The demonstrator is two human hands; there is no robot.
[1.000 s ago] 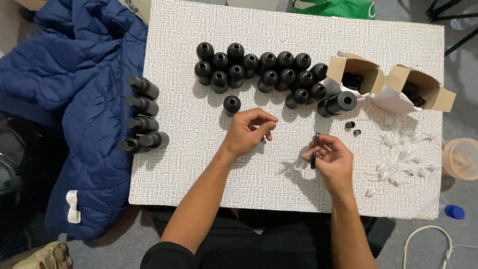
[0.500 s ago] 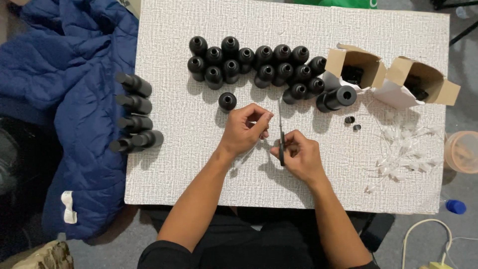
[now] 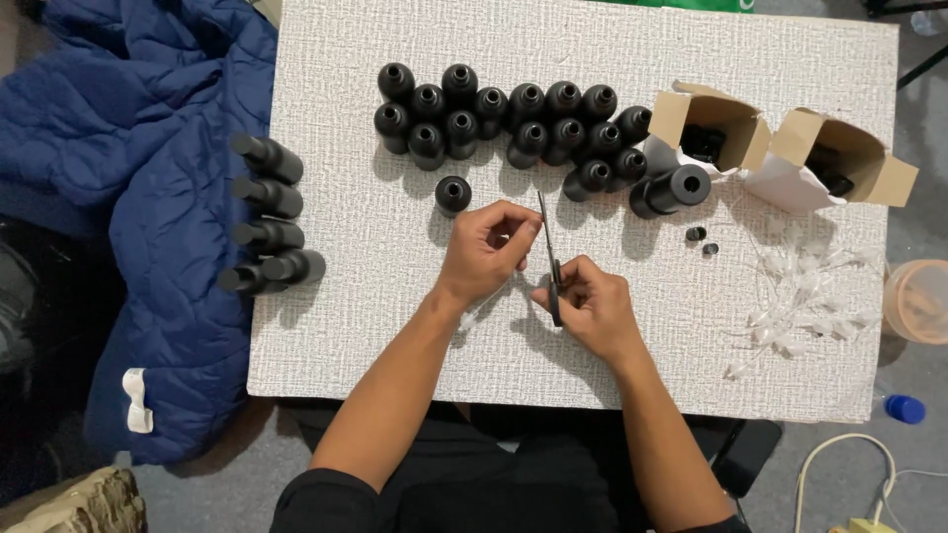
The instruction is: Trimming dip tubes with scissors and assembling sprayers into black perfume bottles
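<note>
My right hand [image 3: 585, 308] grips a pair of dark scissors [image 3: 549, 259], blades pointing away from me. My left hand [image 3: 482, 253] is just left of the blades, fingertips pinched on something small that I cannot make out. A thin pale piece [image 3: 481, 309] trails on the table under that wrist. Both hands rest on the white textured table [image 3: 355, 326]. A single black bottle [image 3: 452, 194] stands just beyond my left hand. Behind it stands a cluster of several upright black bottles [image 3: 513, 120].
Several black bottles [image 3: 267, 229] lie on their sides at the table's left edge, by a blue jacket [image 3: 128, 197]. Another bottle [image 3: 673, 190] lies near two open cardboard boxes [image 3: 839, 158]. Two small black caps [image 3: 701, 241] and a pile of white plastic pieces [image 3: 800, 288] sit right.
My right hand has moved left with the scissors, from the table's right middle up to my left hand. The blades now stand beside my left fingertips.
</note>
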